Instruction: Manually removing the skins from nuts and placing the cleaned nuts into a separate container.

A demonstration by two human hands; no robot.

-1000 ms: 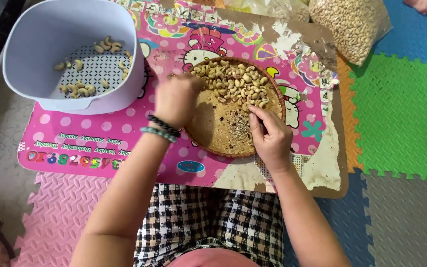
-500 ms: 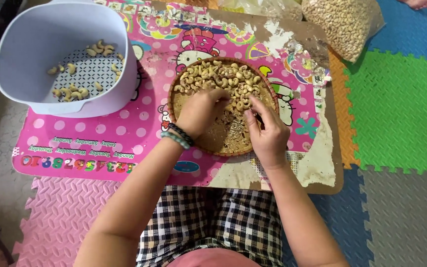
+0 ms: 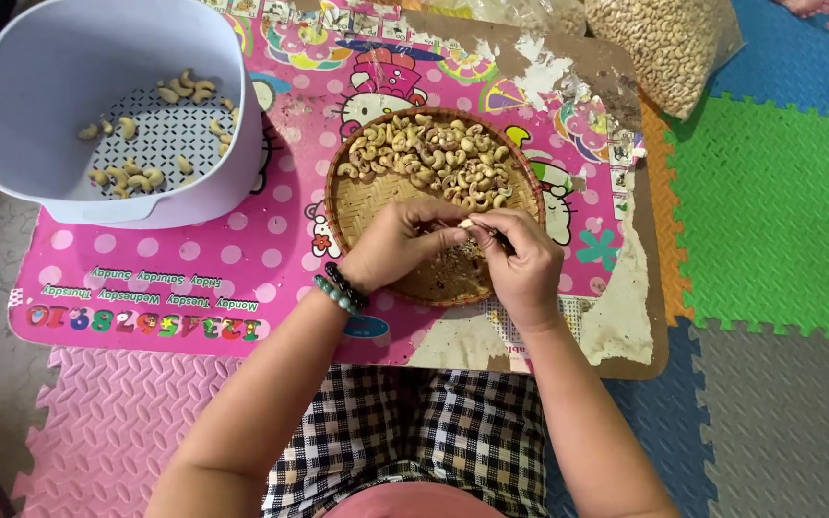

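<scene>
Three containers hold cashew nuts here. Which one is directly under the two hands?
The round woven bamboo tray in the middle. Both the left hand and right hand meet above it, while the lavender plastic basket and clear bag lie apart.

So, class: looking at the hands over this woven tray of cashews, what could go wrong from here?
1. The cashew pinched between left hand and right hand could slip into the shell scraps below.
2. The woven tray seems to overhang the low table's near edge; pressing there might tip it.
</scene>
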